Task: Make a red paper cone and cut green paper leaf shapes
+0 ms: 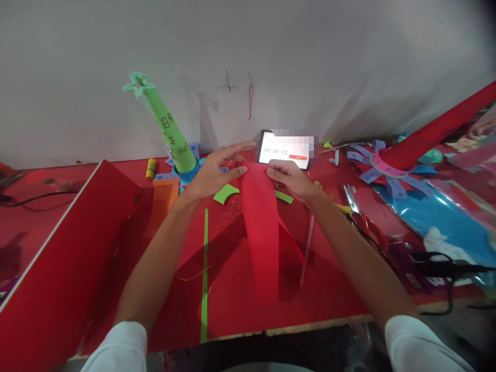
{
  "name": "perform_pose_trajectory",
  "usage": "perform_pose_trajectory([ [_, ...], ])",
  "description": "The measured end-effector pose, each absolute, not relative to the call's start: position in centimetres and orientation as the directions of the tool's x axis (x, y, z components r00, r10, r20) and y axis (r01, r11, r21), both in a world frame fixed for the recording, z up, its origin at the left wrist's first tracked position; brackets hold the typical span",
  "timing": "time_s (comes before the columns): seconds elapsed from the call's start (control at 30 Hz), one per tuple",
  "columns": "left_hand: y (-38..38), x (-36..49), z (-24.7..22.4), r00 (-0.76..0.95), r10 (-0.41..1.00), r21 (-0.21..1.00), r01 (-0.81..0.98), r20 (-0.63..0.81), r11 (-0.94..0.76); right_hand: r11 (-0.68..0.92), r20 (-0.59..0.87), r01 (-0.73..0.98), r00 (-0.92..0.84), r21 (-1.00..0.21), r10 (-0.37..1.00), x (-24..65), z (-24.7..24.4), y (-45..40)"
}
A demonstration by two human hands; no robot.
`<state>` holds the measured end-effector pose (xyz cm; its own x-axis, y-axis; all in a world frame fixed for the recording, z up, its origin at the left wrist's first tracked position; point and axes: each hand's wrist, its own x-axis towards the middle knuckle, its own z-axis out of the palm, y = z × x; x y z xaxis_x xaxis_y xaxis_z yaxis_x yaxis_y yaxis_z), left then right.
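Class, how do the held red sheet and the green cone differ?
The red sheet shows no marks; the green cone bears dark lettering and a star. The red sheet bends loosely, touched by the left hand and right hand; the green cone stands rolled in a blue base. Both have curved surfaces.

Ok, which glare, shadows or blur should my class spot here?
Head view: the phone screen glows brightly; head view: shadows lie beside the red sheet and, on the wall, beside the green cone; head view: the right edge looks blurred.
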<state>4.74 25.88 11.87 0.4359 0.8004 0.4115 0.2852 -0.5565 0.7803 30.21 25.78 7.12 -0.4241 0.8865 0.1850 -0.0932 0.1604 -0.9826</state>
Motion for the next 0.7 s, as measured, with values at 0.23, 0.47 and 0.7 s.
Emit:
perform_pose_trajectory([
  [0.23, 26.9, 4.5, 10.7, 0.423, 0.769, 0.811, 0.122, 0.479, -0.572, 0.094, 0.154, -0.194, -0.321, -0.977, 0.935, 28.3, 6.7, 24.4],
  [0.47, 27.3, 4.8, 9.5, 0.405, 0.797, 0.885, -0.074, 0.448, -0.46, -0.014, 0.056, -0.232, -0.291, -0.972, 0.955, 27.5, 3.7, 25.1],
  [0.7, 26.6, 5.9, 9.1, 0.43, 0.803, 0.911, -0.21, 0.413, -0.355, -0.185, -0.05, -0.31, -0.395, -0.932, 0.917, 26.1, 2.6, 24.3],
])
